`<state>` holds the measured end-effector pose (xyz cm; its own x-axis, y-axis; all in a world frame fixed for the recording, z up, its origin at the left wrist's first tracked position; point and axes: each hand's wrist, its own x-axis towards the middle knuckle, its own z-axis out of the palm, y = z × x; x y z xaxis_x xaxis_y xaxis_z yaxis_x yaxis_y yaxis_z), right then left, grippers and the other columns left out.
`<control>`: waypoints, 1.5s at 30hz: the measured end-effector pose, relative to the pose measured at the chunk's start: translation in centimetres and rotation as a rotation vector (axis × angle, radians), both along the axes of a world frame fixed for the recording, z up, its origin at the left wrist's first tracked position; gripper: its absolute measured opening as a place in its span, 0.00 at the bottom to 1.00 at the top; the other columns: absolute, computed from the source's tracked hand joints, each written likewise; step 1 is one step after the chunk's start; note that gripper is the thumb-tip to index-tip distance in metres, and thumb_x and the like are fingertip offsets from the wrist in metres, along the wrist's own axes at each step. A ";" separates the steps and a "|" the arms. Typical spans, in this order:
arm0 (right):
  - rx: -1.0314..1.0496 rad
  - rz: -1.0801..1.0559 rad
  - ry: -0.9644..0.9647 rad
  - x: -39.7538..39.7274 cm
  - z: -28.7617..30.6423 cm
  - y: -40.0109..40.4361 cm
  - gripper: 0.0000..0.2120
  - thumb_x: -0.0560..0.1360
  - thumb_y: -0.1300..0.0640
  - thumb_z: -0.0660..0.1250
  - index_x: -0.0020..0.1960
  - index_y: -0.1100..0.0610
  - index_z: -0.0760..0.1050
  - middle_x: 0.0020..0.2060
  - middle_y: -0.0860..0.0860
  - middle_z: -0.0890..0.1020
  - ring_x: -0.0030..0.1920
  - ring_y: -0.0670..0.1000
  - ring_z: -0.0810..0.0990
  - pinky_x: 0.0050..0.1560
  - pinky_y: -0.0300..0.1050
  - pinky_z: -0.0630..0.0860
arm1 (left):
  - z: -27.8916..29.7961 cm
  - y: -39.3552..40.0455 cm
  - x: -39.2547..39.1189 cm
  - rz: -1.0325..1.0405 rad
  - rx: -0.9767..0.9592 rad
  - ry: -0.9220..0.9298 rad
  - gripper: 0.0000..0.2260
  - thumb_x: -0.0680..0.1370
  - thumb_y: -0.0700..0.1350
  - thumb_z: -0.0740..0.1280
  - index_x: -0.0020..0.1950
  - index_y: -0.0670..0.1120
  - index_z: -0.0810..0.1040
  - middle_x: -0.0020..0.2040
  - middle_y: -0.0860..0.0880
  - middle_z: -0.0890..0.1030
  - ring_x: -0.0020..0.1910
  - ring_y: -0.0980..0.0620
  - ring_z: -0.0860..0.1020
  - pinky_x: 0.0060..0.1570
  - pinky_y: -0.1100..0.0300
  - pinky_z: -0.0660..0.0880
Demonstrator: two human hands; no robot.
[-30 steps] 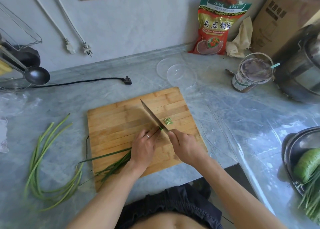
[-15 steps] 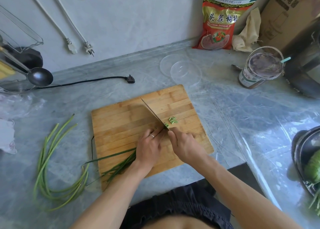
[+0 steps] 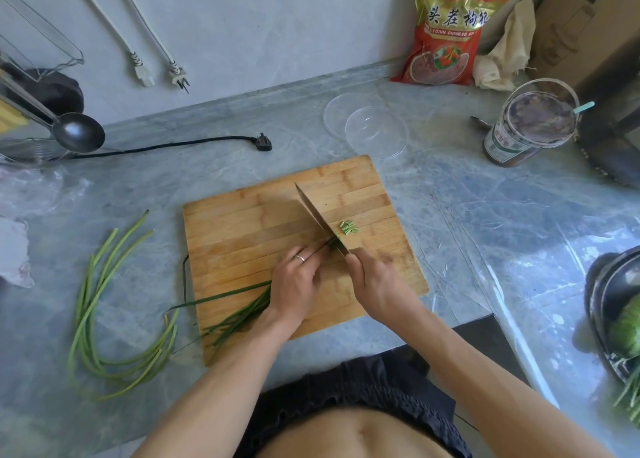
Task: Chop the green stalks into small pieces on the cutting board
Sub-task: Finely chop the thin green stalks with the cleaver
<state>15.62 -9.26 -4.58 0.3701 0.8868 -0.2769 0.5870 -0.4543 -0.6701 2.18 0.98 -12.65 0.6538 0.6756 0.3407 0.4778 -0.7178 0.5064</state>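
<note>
Green stalks (image 3: 239, 314) are bunched on the near left part of the wooden cutting board (image 3: 242, 222), tails hanging off its near left edge onto the grey marble counter (image 3: 485, 215). Board sits mid-counter. Off to the left there's a second, uncut loop of stalks (image 3: 104, 312) lying on the counter, well apart from the board. Left hand (image 3: 298, 282), ring on one finger, is pressing the bunch down with fingers curled over it. Right hand (image 3: 377, 284) has its fingers wrapped around the knife handle, and the knife (image 3: 317, 220) blade angles far-left across the board, right against the left fingertips. Just right of the blade is a tiny pile of cut pieces (image 3: 348, 227).
</note>
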 end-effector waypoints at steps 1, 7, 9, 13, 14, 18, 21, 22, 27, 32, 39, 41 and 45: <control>-0.002 -0.011 0.014 0.1 0.1 0.1 0.16 0.83 0.46 0.48 0.47 0.53 0.68 0.30 0.53 0.76 0.30 0.53 0.74 0.35 0.54 0.74 | 0.0 -0.1 0.0 0.002 0.005 0.007 0.19 0.71 0.28 0.67 0.58 0.43 0.83 0.55 0.49 0.84 0.51 0.47 0.80 0.50 0.56 0.79; -0.060 0.004 -0.053 -0.7 0.5 2.6 0.20 0.83 0.44 0.45 0.53 0.54 0.70 0.32 0.51 0.76 0.33 0.54 0.72 0.41 0.49 0.68 | 0.4 0.0 0.0 0.002 0.016 0.132 0.21 0.74 0.34 0.56 0.59 0.46 0.83 0.55 0.52 0.84 0.46 0.47 0.79 0.42 0.53 0.80; -0.053 0.008 -0.037 -0.6 0.3 2.1 0.19 0.83 0.43 0.45 0.52 0.53 0.70 0.32 0.52 0.77 0.33 0.55 0.74 0.39 0.50 0.71 | 1.1 -0.2 -0.1 0.003 0.007 0.176 0.22 0.72 0.32 0.60 0.60 0.47 0.83 0.56 0.54 0.84 0.45 0.47 0.78 0.38 0.55 0.79; -0.025 -0.090 0.068 0.2 0.6 2.0 0.19 0.83 0.44 0.47 0.42 0.53 0.67 0.32 0.50 0.75 0.32 0.50 0.73 0.35 0.48 0.70 | 1.8 -0.2 -0.3 -0.014 -0.007 0.223 0.27 0.66 0.27 0.70 0.61 0.47 0.82 0.58 0.54 0.83 0.45 0.47 0.76 0.36 0.54 0.78; -0.017 -0.100 0.072 0.2 0.7 2.4 0.19 0.83 0.44 0.47 0.41 0.53 0.66 0.31 0.50 0.75 0.31 0.49 0.72 0.34 0.47 0.68 | 1.9 -0.1 -0.4 -0.023 -0.006 0.235 0.27 0.66 0.27 0.71 0.62 0.47 0.82 0.59 0.53 0.83 0.46 0.47 0.76 0.37 0.54 0.78; -0.020 -0.062 0.032 0.2 0.8 2.9 0.18 0.83 0.45 0.48 0.40 0.53 0.66 0.31 0.51 0.74 0.31 0.50 0.71 0.33 0.47 0.67 | 1.8 0.2 -0.7 -0.053 0.006 0.231 0.27 0.67 0.27 0.71 0.63 0.45 0.81 0.59 0.51 0.83 0.46 0.46 0.77 0.40 0.53 0.80; -0.027 -0.053 0.054 0.6 0.8 2.0 0.18 0.83 0.45 0.48 0.39 0.51 0.66 0.31 0.50 0.73 0.30 0.50 0.70 0.31 0.45 0.66 | 1.3 0.3 -0.9 -0.061 -0.008 0.161 0.26 0.66 0.25 0.71 0.61 0.43 0.82 0.59 0.50 0.83 0.47 0.46 0.78 0.39 0.53 0.80; -0.017 -0.052 0.061 0.8 0.9 1.7 0.18 0.83 0.45 0.48 0.38 0.49 0.65 0.30 0.49 0.73 0.30 0.49 0.70 0.31 0.44 0.65 | 1.2 0.3 -0.8 -0.068 -0.005 0.138 0.26 0.65 0.25 0.71 0.61 0.43 0.82 0.59 0.49 0.83 0.48 0.46 0.78 0.40 0.53 0.81; -0.010 0.028 -0.002 0.5 1.0 0.5 0.15 0.83 0.45 0.48 0.40 0.46 0.64 0.28 0.45 0.70 0.33 0.52 0.68 0.36 0.45 0.64 | 0.5 0.6 -1.2 -0.093 0.021 0.075 0.24 0.69 0.25 0.71 0.62 0.42 0.82 0.59 0.48 0.83 0.54 0.46 0.80 0.50 0.52 0.80; 0.020 0.062 0.012 -0.4 0.7 0.1 0.12 0.83 0.46 0.49 0.42 0.43 0.63 0.27 0.44 0.68 0.32 0.51 0.68 0.36 0.45 0.64 | 0.4 0.4 -1.1 -0.074 0.075 0.090 0.20 0.70 0.28 0.69 0.60 0.43 0.83 0.57 0.49 0.84 0.47 0.46 0.80 0.42 0.53 0.81; 0.009 0.064 0.014 -0.7 0.9 0.1 0.15 0.83 0.45 0.49 0.38 0.43 0.62 0.26 0.47 0.69 0.26 0.48 0.67 0.30 0.45 0.65 | -0.4 0.5 -1.1 -0.065 0.097 0.096 0.17 0.77 0.36 0.59 0.61 0.43 0.82 0.58 0.49 0.84 0.48 0.46 0.80 0.44 0.52 0.80; 0.016 0.056 0.011 -0.9 1.0 0.3 0.15 0.83 0.45 0.49 0.38 0.44 0.62 0.26 0.48 0.70 0.25 0.48 0.67 0.30 0.44 0.65 | -0.8 0.6 -1.2 -0.068 0.104 0.083 0.16 0.77 0.34 0.62 0.61 0.42 0.82 0.58 0.49 0.83 0.50 0.46 0.80 0.47 0.51 0.80; -0.007 0.043 -0.013 -1.0 0.8 0.5 0.17 0.82 0.44 0.48 0.47 0.52 0.70 0.27 0.50 0.73 0.25 0.51 0.70 0.29 0.49 0.71 | -1.0 0.5 -1.1 -0.057 0.091 0.036 0.15 0.77 0.34 0.65 0.61 0.41 0.82 0.58 0.48 0.84 0.53 0.47 0.81 0.52 0.53 0.79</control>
<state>14.61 -8.75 -3.82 0.3355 0.8998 -0.2790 0.6144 -0.4335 -0.6592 1.05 1.49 -13.63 0.7032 0.6040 0.3751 0.4512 -0.7868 0.4210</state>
